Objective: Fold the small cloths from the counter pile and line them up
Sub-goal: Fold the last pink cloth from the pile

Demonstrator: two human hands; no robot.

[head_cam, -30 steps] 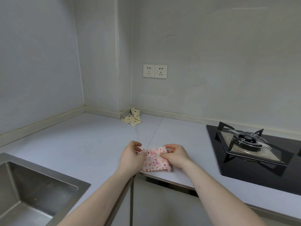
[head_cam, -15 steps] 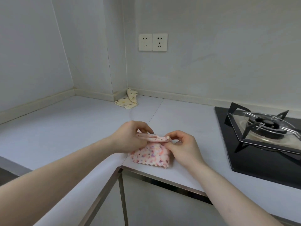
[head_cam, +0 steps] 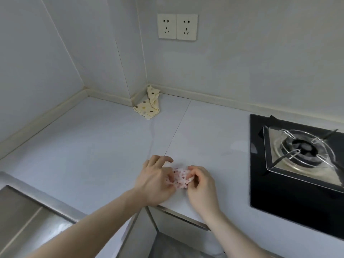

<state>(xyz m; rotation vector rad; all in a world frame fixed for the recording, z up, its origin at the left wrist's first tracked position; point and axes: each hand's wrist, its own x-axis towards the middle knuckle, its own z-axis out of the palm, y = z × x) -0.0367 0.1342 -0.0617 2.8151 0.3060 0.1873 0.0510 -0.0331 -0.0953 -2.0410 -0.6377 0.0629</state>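
- the counter (head_cam: 96, 146) carries everything; the hob (head_cam: 297, 161) sits well off to the right of the right hand's fingers, and the sink (head_cam: 22, 216) lies well off to the left of the left hand's fingers.
- the yellow spotted cloth (head_cam: 149, 105) lies crumpled in the far corner, well beyond both sets of fingertips, not yet folded.
- the left hand (head_cam: 156, 181) grips the pink cloth's left side; the thumb's hold is hidden, but the upper fingers arch loosely above it.
- the right hand (head_cam: 201, 185) pinches the cloth's right edge with curled fingers.
- the pink floral cloth (head_cam: 179, 178) sits bunched small between both sets of fingers, near the counter's front edge.
- judgement: a late fold is in hand; next, press it flat, set it down, then reach for the yellow one.
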